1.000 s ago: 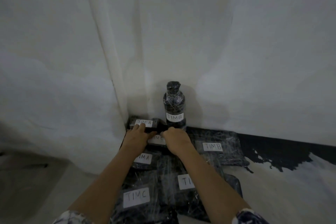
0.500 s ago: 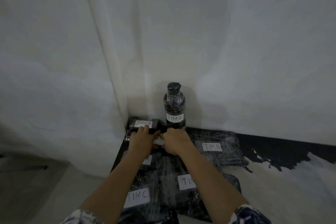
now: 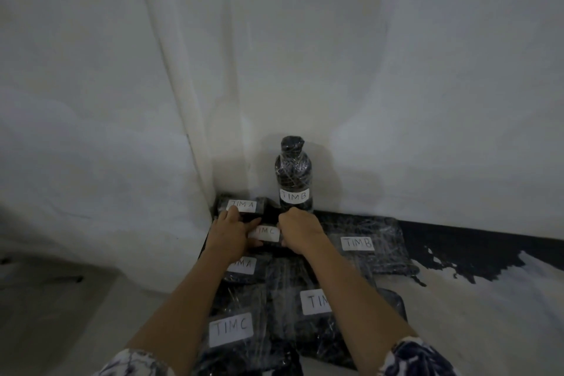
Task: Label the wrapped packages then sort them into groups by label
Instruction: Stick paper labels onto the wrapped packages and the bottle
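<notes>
Lower centre, the right forearm (image 3: 351,293) crosses the white paper label (image 3: 312,302) on a flat black film-wrapped package (image 3: 305,342): only "TIM" reads, the last letter hidden. The left forearm (image 3: 189,308) covers the start of another white label (image 3: 245,265), leaving "MA". Mid-frame, the right hand (image 3: 300,230) hides its own fingertips, seemingly curled over a small black wrapped package (image 3: 266,232). The patterned sleeves (image 3: 418,359) are cut by the bottom edge.

TIMB labels the wrapped bottle (image 3: 293,171) and flat package (image 3: 366,232), TIMA the corner package (image 3: 244,207), TIMC the nearest package (image 3: 235,302).
</notes>
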Demonstrator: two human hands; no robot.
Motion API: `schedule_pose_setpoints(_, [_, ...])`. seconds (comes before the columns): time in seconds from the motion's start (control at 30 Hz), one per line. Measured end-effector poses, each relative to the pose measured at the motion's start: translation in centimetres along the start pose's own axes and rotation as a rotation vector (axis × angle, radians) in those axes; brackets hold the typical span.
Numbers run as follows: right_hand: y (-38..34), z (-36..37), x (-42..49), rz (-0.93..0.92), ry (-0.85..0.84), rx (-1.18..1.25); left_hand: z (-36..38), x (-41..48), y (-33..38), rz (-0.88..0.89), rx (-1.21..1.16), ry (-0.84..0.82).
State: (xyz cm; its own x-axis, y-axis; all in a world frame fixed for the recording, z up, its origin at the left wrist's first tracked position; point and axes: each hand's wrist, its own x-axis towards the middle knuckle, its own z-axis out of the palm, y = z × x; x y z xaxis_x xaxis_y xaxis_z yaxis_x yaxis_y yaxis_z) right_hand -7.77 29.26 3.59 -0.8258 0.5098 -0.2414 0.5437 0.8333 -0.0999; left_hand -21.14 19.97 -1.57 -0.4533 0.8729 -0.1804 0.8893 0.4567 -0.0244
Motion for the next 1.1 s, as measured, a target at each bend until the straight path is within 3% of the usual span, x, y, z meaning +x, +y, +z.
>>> schedule_pose_setpoints(0.3, [1.5,0.2,-0.5,0.072,-0.020,0.115,1.0,0.4,0.0,-0.030,-0.082,0.039])
schedule_pose_setpoints(0.53, [1.9,0.8,-0.5,0.145,-0.061,0.219,1.3,-0.4,-0.2,-0.091,-0.277,0.119])
schedule_pose_setpoints(0.63, [2.0,0.8,-0.4,0.168,-0.048,0.271,1.5,-0.4,0.0,-0.151,-0.490,0.143])
schedule_pose_setpoints(0.7, [2.0,0.8,-0.5,0.172,-0.042,0.294,1.9,-0.7,-0.2,-0.204,-0.648,0.253])
schedule_pose_setpoints(0.8, [1.9,0.8,-0.7,0.160,-0.054,0.293,1.8,-1.5,-0.2,-0.274,-0.742,0.300])
schedule_pose_setpoints(0.97, [2.0,0.9,-1.1,0.133,-0.090,0.253,1.5,-2.1,-0.4,-0.218,-0.488,0.277])
schedule_pose_setpoints(1.1, [2.0,0.8,-1.5,0.143,-0.105,0.252,1.0,-2.6,-1.5,-0.205,-0.474,0.229])
